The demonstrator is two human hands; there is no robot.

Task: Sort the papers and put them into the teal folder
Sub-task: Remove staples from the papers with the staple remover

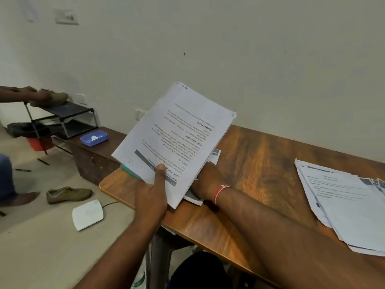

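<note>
At 9 o'clock on table (pixel 260 155), left hand (pixel 151 197) pinches paper stack (pixel 175 130) reading "TASK DESCRIPTION", "REQUIRED PROPS"; right hand (pixel 208 179) beneath, grip hidden; teal folder (pixel 128 171) edge under stack; loose papers (pixel 343 201) 3 o'clock.

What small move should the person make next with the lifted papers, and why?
Probably lower the stack onto the teal folder peeking out beneath it: the left hand pinches its near edge, the right hand reaches underneath, and loose papers lie on the table.

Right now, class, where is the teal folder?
In the head view, the teal folder peeks out at the wooden table's left end, under the paper stack that the left hand holds up.
</note>
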